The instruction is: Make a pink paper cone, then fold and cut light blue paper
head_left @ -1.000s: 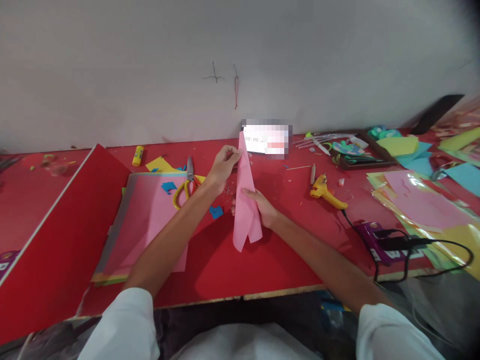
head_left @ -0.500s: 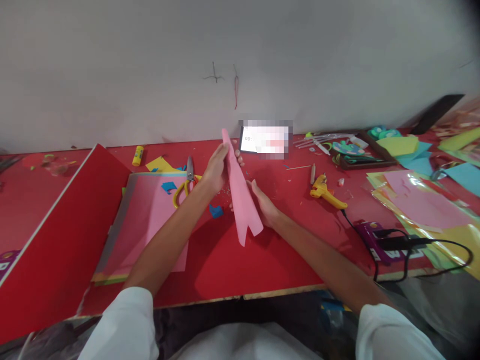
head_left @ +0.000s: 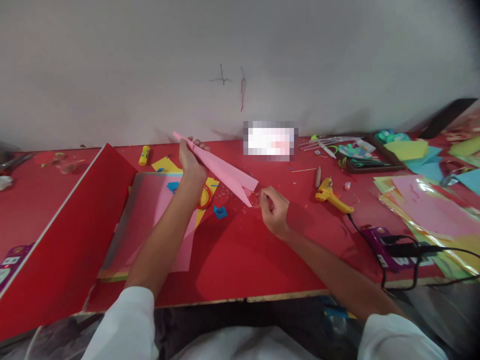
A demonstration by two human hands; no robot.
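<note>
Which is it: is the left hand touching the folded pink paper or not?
Touching. The head view shows the left hand closed around the folded pink paper near its far tip, with fingertips showing past its upper edge.

Soft even indoor light, faint arm shadows, wide-angle bending at edges, dark upper-right corner, slight blur

A yellow glue stick (head_left: 144, 155) lies near the counter's (head_left: 240, 265) back edge; a yellow glue gun (head_left: 332, 196) lies mid-counter, coloured paper sheets (head_left: 431, 207) toward its right edge.
</note>
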